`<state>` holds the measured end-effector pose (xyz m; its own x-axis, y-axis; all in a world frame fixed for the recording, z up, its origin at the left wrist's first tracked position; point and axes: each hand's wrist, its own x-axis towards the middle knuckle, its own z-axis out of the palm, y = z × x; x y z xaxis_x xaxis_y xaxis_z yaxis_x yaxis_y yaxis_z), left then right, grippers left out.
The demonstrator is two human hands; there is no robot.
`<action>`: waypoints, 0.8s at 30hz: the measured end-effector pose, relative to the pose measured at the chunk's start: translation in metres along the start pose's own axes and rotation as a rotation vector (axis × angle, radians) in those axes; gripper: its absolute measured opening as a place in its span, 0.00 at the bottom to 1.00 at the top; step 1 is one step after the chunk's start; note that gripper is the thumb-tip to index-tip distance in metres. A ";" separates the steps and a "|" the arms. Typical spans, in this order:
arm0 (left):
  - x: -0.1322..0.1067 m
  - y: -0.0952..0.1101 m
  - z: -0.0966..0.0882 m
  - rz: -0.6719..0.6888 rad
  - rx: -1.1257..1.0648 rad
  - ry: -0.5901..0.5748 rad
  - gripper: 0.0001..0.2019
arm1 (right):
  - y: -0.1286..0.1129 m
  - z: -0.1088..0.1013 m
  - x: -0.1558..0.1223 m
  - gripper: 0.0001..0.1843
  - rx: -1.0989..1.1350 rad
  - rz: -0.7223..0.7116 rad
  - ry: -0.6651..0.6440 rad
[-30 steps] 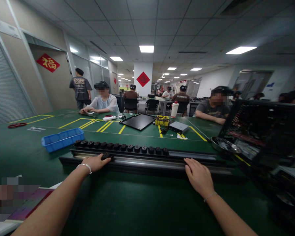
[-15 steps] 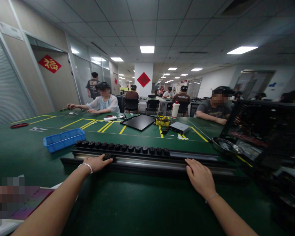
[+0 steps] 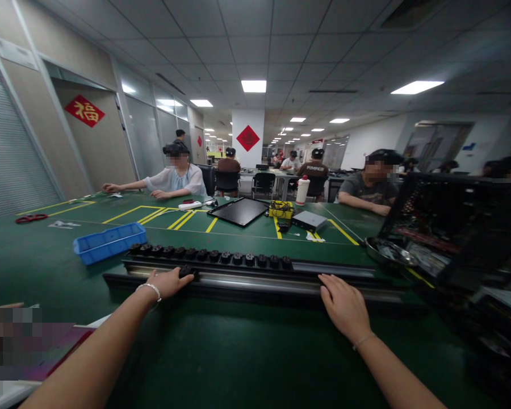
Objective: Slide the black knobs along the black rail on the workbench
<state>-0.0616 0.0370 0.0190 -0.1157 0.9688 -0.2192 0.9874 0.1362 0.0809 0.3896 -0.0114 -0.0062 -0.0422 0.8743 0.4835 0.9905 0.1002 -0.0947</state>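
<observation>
Two long dark metal rails lie side by side across the green table. In the near rail (image 3: pixel 255 285) sits a black socket module (image 3: pixel 187 271), gripped by the thumb and fingers of my left hand (image 3: pixel 168 283) near the rail's left end. My right hand (image 3: pixel 344 302) rests with fingers stretched out flat on the right part of the same rail, holding nothing. Behind it, the far rail (image 3: pixel 327 269) carries a row of several black socket modules (image 3: pixel 225 257) from its left end to past the middle.
A blue plastic bin (image 3: pixel 109 242) stands behind the rails at left. Farther back are a black flat panel (image 3: pixel 238 211), a yellow basket (image 3: pixel 281 209) of cables and a grey metal box (image 3: pixel 309 220). At right stand a metal bowl (image 3: pixel 387 253) and an open computer case (image 3: pixel 434 227).
Both my hands and the rails stay in place; the view shifts very slightly. In the background, a standing person has moved behind the seated one at left.
</observation>
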 end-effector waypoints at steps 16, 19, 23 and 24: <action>-0.005 0.000 -0.003 0.007 -0.004 0.027 0.35 | 0.001 0.003 0.000 0.22 0.001 -0.011 0.006; -0.008 0.003 -0.006 0.014 -0.001 0.010 0.33 | 0.001 0.003 0.000 0.22 0.001 -0.010 0.009; -0.013 0.008 -0.010 0.054 0.030 -0.038 0.28 | 0.000 0.003 0.000 0.22 -0.005 -0.007 0.019; -0.014 0.009 -0.011 0.060 0.041 -0.055 0.28 | 0.000 0.002 0.000 0.22 -0.005 -0.007 0.021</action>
<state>-0.0520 0.0266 0.0340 -0.0512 0.9620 -0.2680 0.9961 0.0685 0.0559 0.3892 -0.0103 -0.0082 -0.0463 0.8634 0.5024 0.9908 0.1035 -0.0866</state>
